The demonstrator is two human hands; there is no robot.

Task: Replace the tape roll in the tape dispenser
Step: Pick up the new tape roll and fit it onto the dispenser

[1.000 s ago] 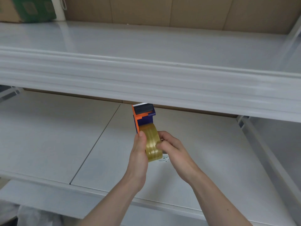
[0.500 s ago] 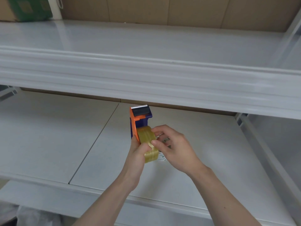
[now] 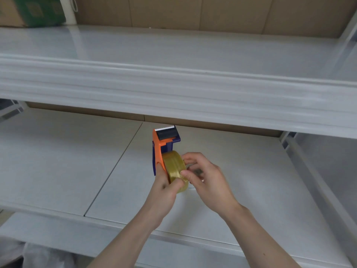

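An orange and purple tape dispenser (image 3: pixel 161 144) with a toothed blade at its top stands upright over the lower shelf. A yellowish clear tape roll (image 3: pixel 173 166) sits in its lower part. My left hand (image 3: pixel 164 190) grips the dispenser's handle from below, thumb pressed on the roll's rim. My right hand (image 3: pixel 204 180) is at the roll's right side, fingertips pinching at its edge. The roll's right face and core are hidden behind my right fingers.
The white lower shelf (image 3: pixel 251 180) lies under my hands, with a seam left of the dispenser. The upper shelf (image 3: pixel 173 88) juts out just above the blade. A cardboard box (image 3: pixel 32 10) sits at the top left; a metal upright (image 3: pixel 301 163) stands at right.
The dispenser has tilted slightly and moved a little left. My right hand shifted from the roll's lower front to its right side, fingers now pinching at the rim.
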